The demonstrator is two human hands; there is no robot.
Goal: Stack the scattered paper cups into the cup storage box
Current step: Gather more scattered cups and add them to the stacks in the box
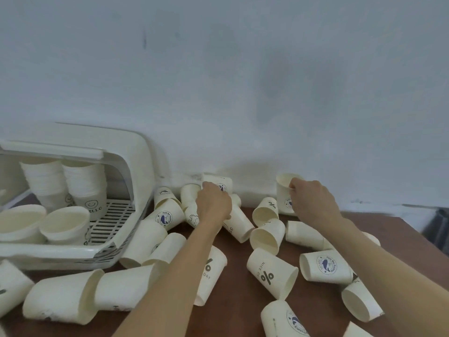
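White plastic box (136, 152) holds two cup stacks (65, 186), one reading "HELLO", plus two loose cups. Your right hand (313, 203) pinches an upright cup (285, 190); your left hand (212, 203) grips a cup (217, 182) in the pile.

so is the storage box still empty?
No, the storage box already holds two cup stacks at the back and two upright cups in front.

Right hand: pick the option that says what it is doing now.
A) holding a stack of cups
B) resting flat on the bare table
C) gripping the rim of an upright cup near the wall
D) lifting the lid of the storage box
C: the right hand curls over the rim of the upright cup standing by the wall.
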